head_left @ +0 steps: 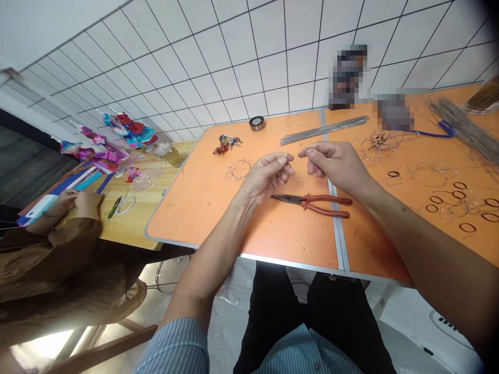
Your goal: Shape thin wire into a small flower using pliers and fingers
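My left hand (268, 176) pinches a thin bent wire (286, 162) between thumb and forefinger, above the orange table. Just to its right, my right hand (337, 163) is closed, thumb against forefinger; whatever sits in its tips is too small to make out. A small gap separates the two hands. Below them lie long-nose pliers (326, 199) with red handles, jaws pointing left. Beside my left hand rests a ring of looped wire (238, 170). Behind my hands lies a bundle of straight metal wires (323, 130).
A roll of tape (257, 123) and a bunch of keys (227, 144) lie toward the back left. Several dark rings (467, 227) and tangled wires (378, 143) lie at right. Another person's hands (80, 200) work at the wooden table (136, 223) on the left.
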The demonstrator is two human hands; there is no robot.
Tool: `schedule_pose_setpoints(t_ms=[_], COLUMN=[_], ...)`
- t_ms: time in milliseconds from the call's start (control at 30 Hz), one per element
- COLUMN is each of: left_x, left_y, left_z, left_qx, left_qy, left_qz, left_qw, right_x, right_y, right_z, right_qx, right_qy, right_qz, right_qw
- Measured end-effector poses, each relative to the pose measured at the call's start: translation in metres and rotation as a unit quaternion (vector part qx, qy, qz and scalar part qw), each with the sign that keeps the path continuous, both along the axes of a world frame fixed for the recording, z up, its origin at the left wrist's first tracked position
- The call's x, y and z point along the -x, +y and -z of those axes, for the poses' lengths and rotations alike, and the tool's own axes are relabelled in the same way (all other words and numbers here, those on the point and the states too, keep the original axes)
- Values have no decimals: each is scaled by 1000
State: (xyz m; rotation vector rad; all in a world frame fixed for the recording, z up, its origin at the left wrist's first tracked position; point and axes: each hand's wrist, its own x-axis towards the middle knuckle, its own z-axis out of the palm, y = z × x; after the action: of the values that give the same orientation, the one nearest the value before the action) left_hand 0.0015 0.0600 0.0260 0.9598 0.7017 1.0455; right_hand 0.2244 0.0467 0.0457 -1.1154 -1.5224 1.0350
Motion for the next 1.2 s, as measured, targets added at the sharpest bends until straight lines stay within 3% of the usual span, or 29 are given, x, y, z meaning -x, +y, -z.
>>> schedule_pose_setpoints(t_ms=[467, 800, 1000, 1200], left_x=[3, 2, 6, 6], left_y=[1, 0, -3, -4], left_z=[0, -4, -3, -3], left_qx=[6, -11, 1, 12], left_qy=[33, 12, 9, 2], left_qz=[11, 0, 92, 74], left_qw=[999, 1000, 996, 997], right_x=[-3, -2, -2, -2], right_y=[5, 1, 3, 3], right_z=[13, 3, 5, 4], right_qx=[-88, 12, 1, -2], right_qy=[-92, 11, 17, 14], right_qz=[-21, -11, -33, -34], right_qw=[992, 1000, 999, 999])
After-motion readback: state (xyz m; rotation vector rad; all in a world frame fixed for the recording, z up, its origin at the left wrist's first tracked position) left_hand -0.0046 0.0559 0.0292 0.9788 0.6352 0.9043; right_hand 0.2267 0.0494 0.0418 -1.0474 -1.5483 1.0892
